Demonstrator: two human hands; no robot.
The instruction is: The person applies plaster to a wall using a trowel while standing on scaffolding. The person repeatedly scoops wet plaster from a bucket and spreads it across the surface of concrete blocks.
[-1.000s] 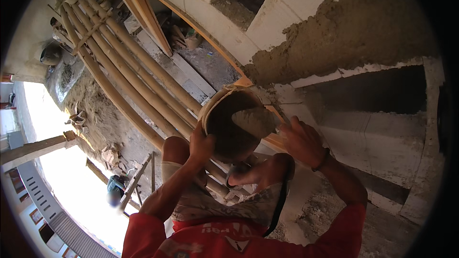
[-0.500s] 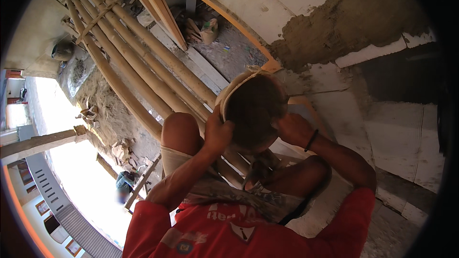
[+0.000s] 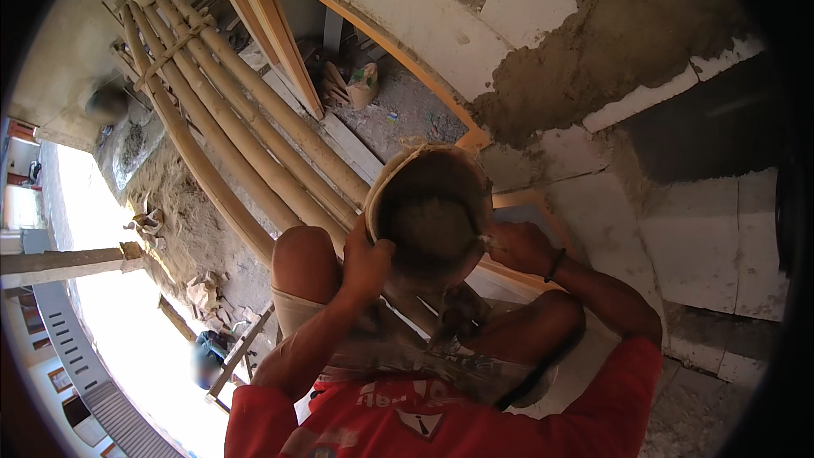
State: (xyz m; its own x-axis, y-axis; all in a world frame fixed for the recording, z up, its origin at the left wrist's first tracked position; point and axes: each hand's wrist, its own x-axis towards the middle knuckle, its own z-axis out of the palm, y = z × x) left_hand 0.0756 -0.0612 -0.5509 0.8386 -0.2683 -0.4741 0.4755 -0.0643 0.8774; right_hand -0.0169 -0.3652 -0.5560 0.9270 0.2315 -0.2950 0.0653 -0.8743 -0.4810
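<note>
A mortar-caked bucket [image 3: 386, 195] is tilted in front of my lap, its mouth facing me. Inside it lies wet grey mortar [image 3: 434, 227]. My left hand [image 3: 366, 267] grips the near left side of the rim, thumb over the edge. On the opposite side my right hand [image 3: 519, 248], with a dark band at the wrist, is closed at the rim; a small pale bit shows at its fingertips, too small to make out. The bucket's underside is hidden. My bent knees are to either side below it, over bamboo poles [image 3: 246, 123].
The poles run to the far left, tied by a crosspiece [image 3: 174, 53]. To the right stands a pale block wall [image 3: 691, 225] with a mortar patch [image 3: 606, 42]. An orange-brown wooden frame [image 3: 373, 38] lies ahead. Sand [image 3: 182, 195] is heaped below left, near a blurred person [image 3: 210, 356].
The bucket has tipped further toward me and come lower, so the mortar inside now shows clearly. Both hands moved down with it. The whole view has shifted slightly.
</note>
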